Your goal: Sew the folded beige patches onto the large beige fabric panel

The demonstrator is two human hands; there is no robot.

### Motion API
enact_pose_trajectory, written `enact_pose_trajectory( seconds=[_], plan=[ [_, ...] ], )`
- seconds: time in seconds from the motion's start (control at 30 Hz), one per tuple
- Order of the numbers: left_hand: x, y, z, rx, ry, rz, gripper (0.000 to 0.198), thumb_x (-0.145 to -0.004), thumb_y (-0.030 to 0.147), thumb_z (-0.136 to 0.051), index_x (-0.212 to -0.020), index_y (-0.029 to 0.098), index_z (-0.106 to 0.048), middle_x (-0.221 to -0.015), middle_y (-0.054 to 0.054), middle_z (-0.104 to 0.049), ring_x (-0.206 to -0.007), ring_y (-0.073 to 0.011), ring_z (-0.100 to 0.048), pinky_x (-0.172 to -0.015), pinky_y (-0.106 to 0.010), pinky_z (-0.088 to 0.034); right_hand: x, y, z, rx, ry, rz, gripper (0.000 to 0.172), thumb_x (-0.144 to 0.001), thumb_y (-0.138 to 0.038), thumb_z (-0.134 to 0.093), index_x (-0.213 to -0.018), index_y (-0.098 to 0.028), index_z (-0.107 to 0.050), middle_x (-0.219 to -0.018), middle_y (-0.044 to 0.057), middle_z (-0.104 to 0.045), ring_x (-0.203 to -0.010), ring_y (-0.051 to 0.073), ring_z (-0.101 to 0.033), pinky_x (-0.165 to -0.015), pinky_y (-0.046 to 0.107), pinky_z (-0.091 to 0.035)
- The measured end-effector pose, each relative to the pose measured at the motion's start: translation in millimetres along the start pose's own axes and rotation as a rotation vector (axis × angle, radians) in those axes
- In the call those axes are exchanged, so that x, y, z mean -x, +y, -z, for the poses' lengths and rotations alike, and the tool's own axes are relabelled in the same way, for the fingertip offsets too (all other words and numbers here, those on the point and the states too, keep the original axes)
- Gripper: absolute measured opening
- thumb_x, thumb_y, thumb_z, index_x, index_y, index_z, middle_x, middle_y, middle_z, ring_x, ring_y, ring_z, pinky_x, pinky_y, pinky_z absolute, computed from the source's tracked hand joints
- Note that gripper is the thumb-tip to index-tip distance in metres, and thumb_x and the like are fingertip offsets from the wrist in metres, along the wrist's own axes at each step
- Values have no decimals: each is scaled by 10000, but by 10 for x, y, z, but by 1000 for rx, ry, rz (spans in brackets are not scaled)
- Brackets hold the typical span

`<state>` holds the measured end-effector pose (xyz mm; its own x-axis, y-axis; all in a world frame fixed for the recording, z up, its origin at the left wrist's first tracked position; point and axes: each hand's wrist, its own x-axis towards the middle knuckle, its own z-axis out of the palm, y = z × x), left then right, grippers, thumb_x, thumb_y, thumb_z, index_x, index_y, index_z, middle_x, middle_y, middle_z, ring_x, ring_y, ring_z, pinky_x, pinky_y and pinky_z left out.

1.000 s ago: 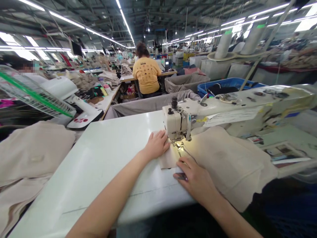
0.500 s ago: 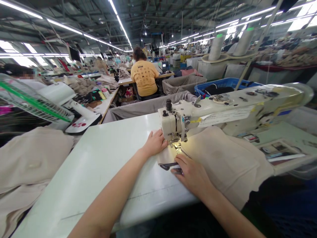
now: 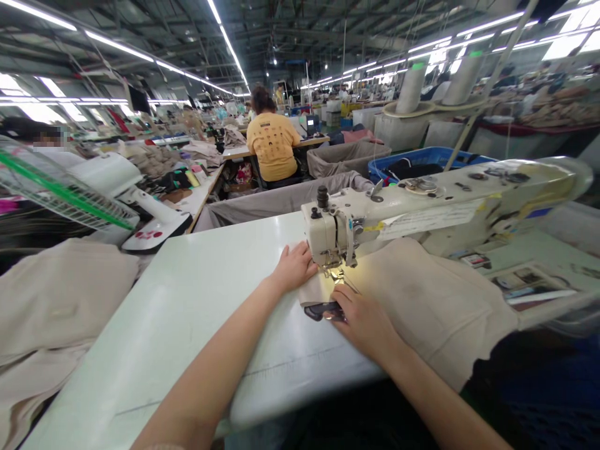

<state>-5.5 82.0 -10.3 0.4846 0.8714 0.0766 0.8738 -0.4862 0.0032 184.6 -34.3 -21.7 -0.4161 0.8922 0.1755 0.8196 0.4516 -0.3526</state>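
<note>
A sewing machine (image 3: 330, 234) stands over a beige fabric piece (image 3: 412, 294), its lamp lighting the metal presser foot (image 3: 336, 275). My left hand (image 3: 295, 267) lies flat on the fabric's left part beside the machine head, fingers stretched and partly hidden behind it. Just in front of the foot, my right hand (image 3: 363, 319) pinches the fabric's near edge between thumb and fingers. A dark looped piece (image 3: 316, 310) shows at that edge, by my right thumb; its kind is unclear. Most of the fabric spreads to the right under the machine arm.
More beige fabric (image 3: 60, 294) is piled at left, near a white fan (image 3: 107, 178). Thread cones (image 3: 410, 90) stand behind the machine. A grey cloth bin (image 3: 276, 200) and blue basket (image 3: 403, 159) are beyond the pale table (image 3: 201, 306). A person in yellow (image 3: 272, 147) sits ahead.
My right hand has shifted slightly up and closer to the presser foot, its thumb now nearer the dark piece. My left hand stays in nearly the same place.
</note>
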Motion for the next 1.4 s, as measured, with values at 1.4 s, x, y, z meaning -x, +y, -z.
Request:
enact_pose_trajectory(
  seconds=[1.4],
  plan=[
    [534,216,-54,229,190,-348,334,-979,169,-424,-1266,158,-595,-1282,-131,-642,-1235,-247,-580,-1062,-433,-518,49,-24,-85,-45,76,-52,328,-937,-200,-538,-1254,-198,-622,-1349,90,-636,-1123,234,-665,-897,343,-573]
  ],
)
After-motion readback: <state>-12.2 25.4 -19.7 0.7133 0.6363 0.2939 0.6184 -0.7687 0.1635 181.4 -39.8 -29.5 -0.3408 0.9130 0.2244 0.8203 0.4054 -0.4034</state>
